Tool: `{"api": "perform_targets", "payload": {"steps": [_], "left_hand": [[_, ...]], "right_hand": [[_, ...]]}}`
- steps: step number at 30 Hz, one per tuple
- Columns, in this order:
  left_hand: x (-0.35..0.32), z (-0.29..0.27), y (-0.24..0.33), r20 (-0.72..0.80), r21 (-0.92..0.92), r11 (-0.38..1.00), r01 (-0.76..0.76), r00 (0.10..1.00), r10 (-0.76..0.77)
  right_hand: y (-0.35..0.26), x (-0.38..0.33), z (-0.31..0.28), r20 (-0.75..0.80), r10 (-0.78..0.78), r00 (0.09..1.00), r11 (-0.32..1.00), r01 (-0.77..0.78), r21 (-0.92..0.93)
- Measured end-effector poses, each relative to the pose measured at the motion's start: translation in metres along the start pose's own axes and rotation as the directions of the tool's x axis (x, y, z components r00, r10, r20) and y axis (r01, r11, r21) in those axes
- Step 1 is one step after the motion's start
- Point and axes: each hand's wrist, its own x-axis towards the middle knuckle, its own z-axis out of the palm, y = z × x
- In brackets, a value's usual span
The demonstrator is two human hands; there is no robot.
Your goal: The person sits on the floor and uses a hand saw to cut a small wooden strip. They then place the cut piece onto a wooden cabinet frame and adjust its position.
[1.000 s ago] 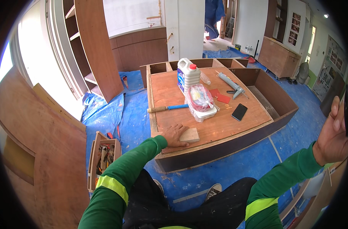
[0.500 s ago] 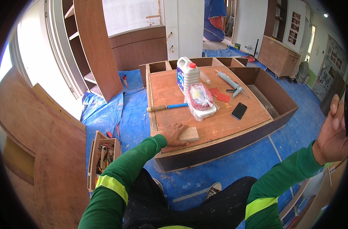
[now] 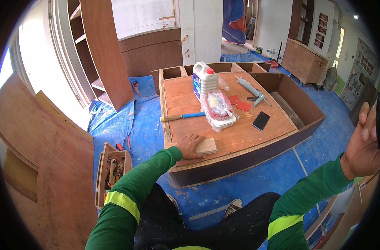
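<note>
My left hand (image 3: 189, 146) lies over a small pale wooden block (image 3: 207, 146) on the near left of a wooden panel (image 3: 244, 141). Its thumb is along the block's near side, and the fingers curl over the far side. Raised at the right rim, my right hand (image 3: 363, 146) has bent fingers against a dark upright thing that the picture's edge cuts off. Beyond the left hand lies a chisel-like tool (image 3: 181, 117) with a wooden handle and blue shaft. A plastic-wrapped red and white pack (image 3: 218, 109) sits beside a white jug (image 3: 206, 81) with a red cap.
A black phone (image 3: 261, 121), red sheets (image 3: 243, 105), a caulking gun (image 3: 253, 90) and a clear bottle (image 3: 223, 85) lie on the panel. An open wooden toolbox (image 3: 114, 171) stands left on blue sheeting (image 3: 223, 204). A tall shelf unit (image 3: 109, 50) and curved board (image 3: 52, 166) stand left.
</note>
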Motion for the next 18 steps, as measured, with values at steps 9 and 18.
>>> {"api": "perform_targets", "payload": {"steps": [9,18], "left_hand": [[-0.0010,-0.0040,0.0021,0.014,-0.019,1.000,0.009,1.000,-0.009],[0.0001,-0.0018,0.0017,0.004,-0.010,1.000,-0.009,1.000,0.009]], "right_hand": [[0.0010,-0.0008,0.0025,-0.013,-0.001,1.000,1.000,0.001,0.007],[0.0010,-0.0005,0.0035,-0.019,0.002,1.000,1.000,-0.002,0.019]]}}
